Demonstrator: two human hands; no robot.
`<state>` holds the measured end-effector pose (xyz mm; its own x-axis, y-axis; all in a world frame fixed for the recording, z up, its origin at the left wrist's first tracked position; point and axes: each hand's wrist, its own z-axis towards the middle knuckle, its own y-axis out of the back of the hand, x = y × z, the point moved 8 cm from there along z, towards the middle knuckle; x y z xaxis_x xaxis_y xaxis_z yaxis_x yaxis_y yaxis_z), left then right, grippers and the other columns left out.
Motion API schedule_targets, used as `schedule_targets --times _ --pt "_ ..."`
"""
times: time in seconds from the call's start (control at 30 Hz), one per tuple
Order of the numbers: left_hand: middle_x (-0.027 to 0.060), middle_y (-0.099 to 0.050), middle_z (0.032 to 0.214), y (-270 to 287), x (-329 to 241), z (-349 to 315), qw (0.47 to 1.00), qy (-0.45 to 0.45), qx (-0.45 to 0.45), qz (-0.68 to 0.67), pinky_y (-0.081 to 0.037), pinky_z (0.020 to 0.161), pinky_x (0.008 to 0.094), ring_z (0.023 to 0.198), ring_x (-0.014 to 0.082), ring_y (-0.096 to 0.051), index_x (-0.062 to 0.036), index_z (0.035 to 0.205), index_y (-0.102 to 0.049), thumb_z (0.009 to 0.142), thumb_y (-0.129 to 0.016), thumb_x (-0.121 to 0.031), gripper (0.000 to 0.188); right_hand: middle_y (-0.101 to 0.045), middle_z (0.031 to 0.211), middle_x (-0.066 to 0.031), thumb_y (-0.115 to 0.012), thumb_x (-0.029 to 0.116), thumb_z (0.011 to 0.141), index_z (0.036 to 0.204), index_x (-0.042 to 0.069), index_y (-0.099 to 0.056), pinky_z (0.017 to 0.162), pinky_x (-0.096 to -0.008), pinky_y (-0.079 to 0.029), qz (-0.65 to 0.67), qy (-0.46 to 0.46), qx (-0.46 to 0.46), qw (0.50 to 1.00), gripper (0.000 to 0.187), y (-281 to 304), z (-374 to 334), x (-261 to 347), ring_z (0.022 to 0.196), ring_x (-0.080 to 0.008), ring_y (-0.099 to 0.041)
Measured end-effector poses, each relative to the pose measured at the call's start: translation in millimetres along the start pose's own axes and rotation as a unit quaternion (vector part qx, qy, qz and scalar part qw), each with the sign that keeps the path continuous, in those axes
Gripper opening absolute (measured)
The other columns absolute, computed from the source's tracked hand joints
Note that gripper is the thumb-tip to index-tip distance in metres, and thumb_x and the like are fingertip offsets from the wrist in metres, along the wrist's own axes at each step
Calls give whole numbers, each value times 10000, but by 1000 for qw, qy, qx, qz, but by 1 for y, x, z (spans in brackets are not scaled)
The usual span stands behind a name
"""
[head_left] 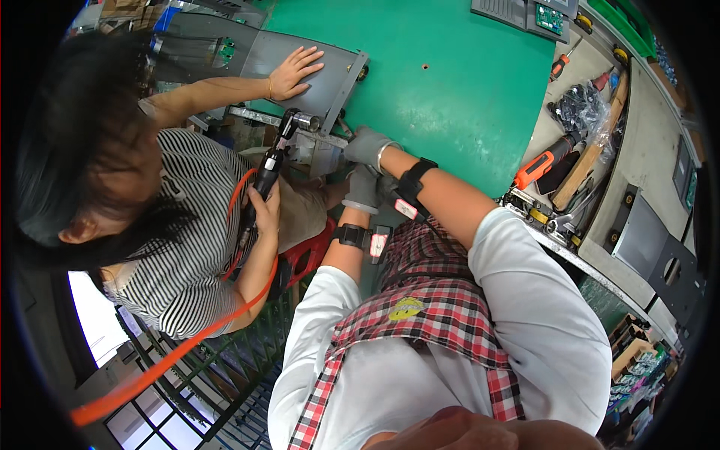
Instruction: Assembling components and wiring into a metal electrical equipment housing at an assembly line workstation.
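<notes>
My right hand (367, 147), in a grey glove, is at the edge of the green table (450, 97), close to the corner of a grey metal panel (311, 90). Its fingers look curled; whatever they may hold is hidden. Just below it is my left hand (363, 189), also gloved in grey, its fingers covered by the right hand. To my left a co-worker's bare hand (295, 73) lies flat on the panel. The co-worker's other hand (264, 208) grips a black air ratchet wrench (276, 156), whose socket head is near the panel's edge.
An orange air hose (180, 352) runs across the lower left. On the right bench are an orange-black power tool (541, 163), a screwdriver (560, 66), a clear plastic bag (585, 109) and a wooden strip (592, 161). A red stool (307, 255) stands beside the co-worker.
</notes>
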<state>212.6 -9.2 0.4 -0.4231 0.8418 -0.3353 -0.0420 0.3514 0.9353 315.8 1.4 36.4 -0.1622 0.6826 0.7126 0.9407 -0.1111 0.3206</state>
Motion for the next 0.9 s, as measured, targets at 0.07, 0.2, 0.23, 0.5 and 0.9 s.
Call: schedule_targets --times 0.07,0.2,0.23,0.5,0.9 --pt "163 -543 1049 -2 -15 -4 997 25 54 48 -436 777 389 977 323 -528 -12 1097 -476 677 -625 -239 500 -585 951 -249 -607 243 636 989 -26 -573 696 -379 -480 80 14 6 997 445 1 -5 -11 844 -312 -601" --pt "119 -583 788 31 -54 -2 995 -7 -65 -79 -468 615 371 767 274 -586 -45 875 -553 728 -564 -149 181 -583 819 -176 -629 196 595 976 -32 -544 628 -384 -469 219 49 92 970 452 0 -24 -27 714 -295 -575" --pt "111 -584 765 37 -60 0 994 -2 -68 -84 -478 585 354 729 261 -595 -47 859 -552 743 -551 -147 154 -578 779 -151 -626 174 594 971 -34 -538 610 -388 -465 251 47 88 963 439 4 -28 -30 677 -288 -566" --pt "51 -551 700 10 -81 -17 727 340 107 -587 -453 459 269 521 141 -542 -16 1016 -492 863 -490 -220 255 -546 690 -68 -617 142 635 852 5 -528 440 -266 -360 346 14 76 935 272 45 -43 -68 532 -151 -489" --pt "45 -550 747 25 -90 -30 751 309 67 -580 -437 498 239 566 104 -535 -16 1010 -499 864 -519 -246 273 -523 984 -150 -513 63 703 1153 4 -401 640 -340 -542 389 30 128 912 467 82 -80 -96 814 -223 -563"
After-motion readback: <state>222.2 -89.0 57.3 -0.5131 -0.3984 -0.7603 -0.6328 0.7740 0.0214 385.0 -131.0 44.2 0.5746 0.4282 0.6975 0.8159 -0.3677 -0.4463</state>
